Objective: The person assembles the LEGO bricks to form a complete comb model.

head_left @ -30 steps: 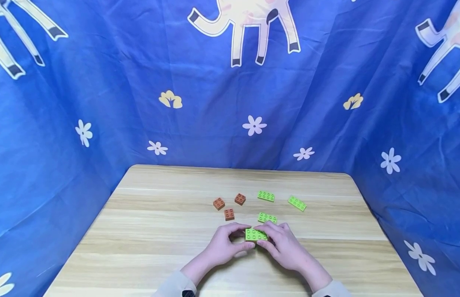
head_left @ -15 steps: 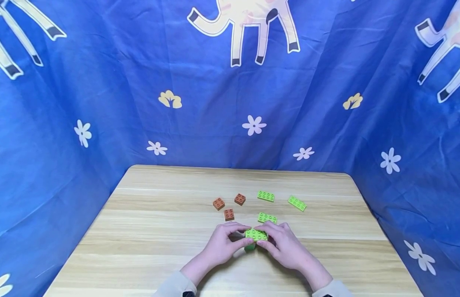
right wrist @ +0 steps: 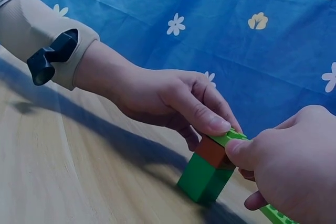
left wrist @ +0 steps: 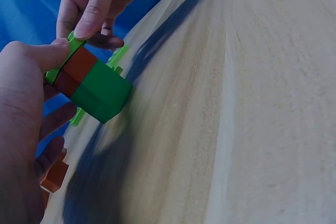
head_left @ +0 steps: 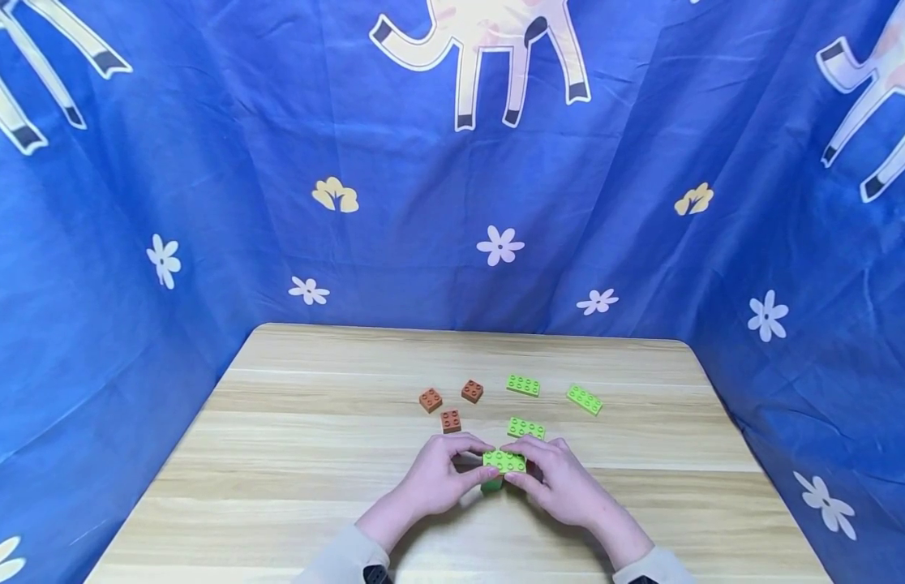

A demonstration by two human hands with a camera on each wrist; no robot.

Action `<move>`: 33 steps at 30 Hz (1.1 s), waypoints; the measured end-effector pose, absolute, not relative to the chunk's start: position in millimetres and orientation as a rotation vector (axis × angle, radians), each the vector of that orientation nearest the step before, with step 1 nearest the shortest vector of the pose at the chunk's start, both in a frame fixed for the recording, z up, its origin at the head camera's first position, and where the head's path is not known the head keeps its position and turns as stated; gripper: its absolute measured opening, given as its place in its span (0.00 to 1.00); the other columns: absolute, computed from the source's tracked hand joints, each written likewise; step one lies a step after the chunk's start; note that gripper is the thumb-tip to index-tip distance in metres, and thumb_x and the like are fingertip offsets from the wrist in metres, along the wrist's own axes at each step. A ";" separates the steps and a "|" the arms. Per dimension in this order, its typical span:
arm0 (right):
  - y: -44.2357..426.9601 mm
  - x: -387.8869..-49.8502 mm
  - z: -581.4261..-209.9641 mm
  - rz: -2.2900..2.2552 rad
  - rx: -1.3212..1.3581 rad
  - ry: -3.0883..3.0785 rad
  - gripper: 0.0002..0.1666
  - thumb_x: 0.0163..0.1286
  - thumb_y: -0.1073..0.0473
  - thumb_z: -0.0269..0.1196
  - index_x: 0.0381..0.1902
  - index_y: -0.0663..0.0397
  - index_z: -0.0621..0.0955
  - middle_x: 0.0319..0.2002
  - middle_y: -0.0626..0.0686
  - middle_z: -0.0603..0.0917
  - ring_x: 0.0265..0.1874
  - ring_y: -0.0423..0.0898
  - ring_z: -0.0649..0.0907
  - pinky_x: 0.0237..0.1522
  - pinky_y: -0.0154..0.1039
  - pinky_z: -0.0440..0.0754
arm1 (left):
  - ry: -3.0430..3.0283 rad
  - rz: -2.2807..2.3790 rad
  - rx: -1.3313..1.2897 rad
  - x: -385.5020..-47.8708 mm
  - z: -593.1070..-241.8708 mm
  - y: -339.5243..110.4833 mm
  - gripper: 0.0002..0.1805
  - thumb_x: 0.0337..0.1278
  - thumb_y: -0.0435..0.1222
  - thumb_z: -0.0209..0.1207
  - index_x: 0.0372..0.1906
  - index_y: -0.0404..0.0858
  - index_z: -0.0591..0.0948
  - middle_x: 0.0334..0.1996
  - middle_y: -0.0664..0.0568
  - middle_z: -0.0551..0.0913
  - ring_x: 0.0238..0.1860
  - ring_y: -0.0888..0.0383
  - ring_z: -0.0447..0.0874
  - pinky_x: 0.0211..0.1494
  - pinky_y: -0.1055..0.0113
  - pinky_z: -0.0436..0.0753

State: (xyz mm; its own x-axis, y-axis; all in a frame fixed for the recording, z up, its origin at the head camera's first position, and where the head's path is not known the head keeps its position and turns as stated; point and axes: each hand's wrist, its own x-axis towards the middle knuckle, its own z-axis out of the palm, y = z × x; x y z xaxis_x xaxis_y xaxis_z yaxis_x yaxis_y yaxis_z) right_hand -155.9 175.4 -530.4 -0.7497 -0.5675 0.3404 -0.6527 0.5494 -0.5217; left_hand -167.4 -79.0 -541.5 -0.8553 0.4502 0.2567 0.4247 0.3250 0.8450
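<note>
A light green studded plate tops a small stack between the two hands. Beneath it come a brown brick layer and a dark green block at the bottom, which stands on the table. My left hand pinches the plate's left end, thumb in front and fingers behind. From the other side my right hand holds the right end the same way. In the head view, the plate and hands hide most of the lower stack. Just behind the right fingers lies another light green plate.
Three loose brown bricks, one of them the nearest brown brick, lie behind the left hand. Farther back on the wooden table are a light green plate and an angled light green plate. A blue patterned curtain surrounds the table.
My left thumb has shifted up slightly onto the plate's front edge, and the dark green block below has come into view. My right hand and the loose pieces look unchanged.
</note>
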 end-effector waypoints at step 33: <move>178.6 -160.7 -535.7 1.132 1.088 -2.654 0.24 0.76 0.48 0.67 0.67 0.43 0.82 0.60 0.35 0.83 0.61 0.41 0.82 0.62 0.54 0.79 | 2.661 1.508 0.841 -163.0 -542.9 -78.1 0.19 0.63 0.54 0.72 0.54 0.51 0.89 0.46 0.70 0.87 0.50 0.63 0.86 0.61 0.55 0.81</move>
